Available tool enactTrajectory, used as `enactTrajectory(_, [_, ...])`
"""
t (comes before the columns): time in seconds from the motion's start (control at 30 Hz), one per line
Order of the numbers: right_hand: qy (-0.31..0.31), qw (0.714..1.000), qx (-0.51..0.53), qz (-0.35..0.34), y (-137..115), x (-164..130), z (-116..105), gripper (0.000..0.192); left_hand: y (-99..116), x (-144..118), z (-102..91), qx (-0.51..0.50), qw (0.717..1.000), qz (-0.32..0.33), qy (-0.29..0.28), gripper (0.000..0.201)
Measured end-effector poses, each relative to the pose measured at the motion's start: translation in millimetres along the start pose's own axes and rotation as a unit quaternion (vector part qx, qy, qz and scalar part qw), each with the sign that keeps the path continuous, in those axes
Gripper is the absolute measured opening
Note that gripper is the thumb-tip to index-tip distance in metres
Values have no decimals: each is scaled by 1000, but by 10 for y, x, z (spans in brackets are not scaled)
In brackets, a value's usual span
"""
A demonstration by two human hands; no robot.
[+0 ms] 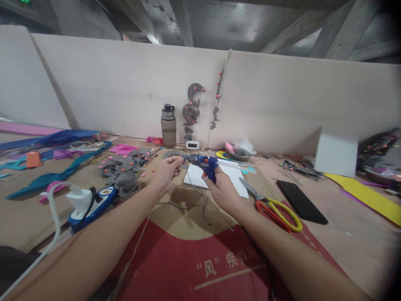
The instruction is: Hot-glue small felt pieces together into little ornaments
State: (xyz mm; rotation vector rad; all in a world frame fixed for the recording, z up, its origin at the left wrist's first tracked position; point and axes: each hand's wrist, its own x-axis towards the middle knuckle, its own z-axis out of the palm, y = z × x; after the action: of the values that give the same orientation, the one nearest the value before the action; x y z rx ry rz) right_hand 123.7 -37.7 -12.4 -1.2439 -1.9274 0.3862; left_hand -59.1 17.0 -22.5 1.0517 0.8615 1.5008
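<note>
Head view: from where I stand, the right hand [224, 191], mid-frame, has its fingers wrapped round the handle of a blue glue gun [209, 165]. Just left of centre, the left hand [167, 172] has thumb and fingertips pinched together near the gun's front; I cannot tell what they hold. Grey cord [184, 208] trails below. Right of centre lie scissors [259, 196] and a phone [300, 201].

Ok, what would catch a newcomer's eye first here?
Probably the blue glue gun, held in the right hand at the centre, its nozzle near the left hand. Then the red-and-yellow-handled metal scissors beside the right forearm, and the dark grey, pink-dotted crescent ornament against the white wall.
</note>
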Motion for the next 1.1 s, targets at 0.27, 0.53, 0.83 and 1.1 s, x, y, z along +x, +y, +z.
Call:
enactTrajectory(0.27, [12,1000,3,-1,-12,-2,-1,15,-17,6,3,-3,1000,-7,9,35])
enactTrajectory(0.53, [15,956,258,139,128,87,7,22,-52,42,-62,5,999,14,36,33])
enactTrajectory(0.83, [-48,971,-80,218,499,207,-92,15,-68,-94,65,97,995,39,-3,27])
enactTrajectory(1.1, [84,996,-1,43,90,60,-1,18,64,-293,188,357,912,200,34,16])
